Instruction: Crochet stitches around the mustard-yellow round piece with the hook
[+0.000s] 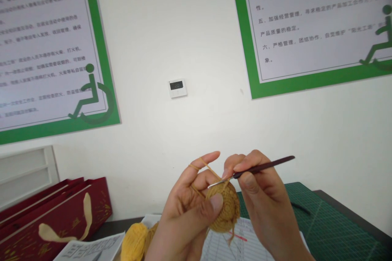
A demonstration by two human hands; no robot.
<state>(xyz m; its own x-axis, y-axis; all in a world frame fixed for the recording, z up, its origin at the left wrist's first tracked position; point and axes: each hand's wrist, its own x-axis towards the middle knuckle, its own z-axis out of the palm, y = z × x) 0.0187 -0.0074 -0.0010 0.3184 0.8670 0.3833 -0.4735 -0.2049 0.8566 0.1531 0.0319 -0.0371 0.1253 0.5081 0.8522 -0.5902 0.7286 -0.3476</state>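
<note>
My left hand (186,208) pinches a round mustard-yellow crochet piece (225,210) between thumb and fingers, with the yarn strand looped over its raised index finger. My right hand (260,195) grips a dark crochet hook (263,166), its metal tip pushed into the top edge of the piece. A ball of the same yellow yarn (136,240) lies on the table below my left hand.
A green cutting mat (330,228) covers the table at right. Printed sheets (92,248) lie under the hands. Dark red gift bags (55,216) stand at left. The white wall carries two green-framed posters (306,24) and a thermostat (177,88).
</note>
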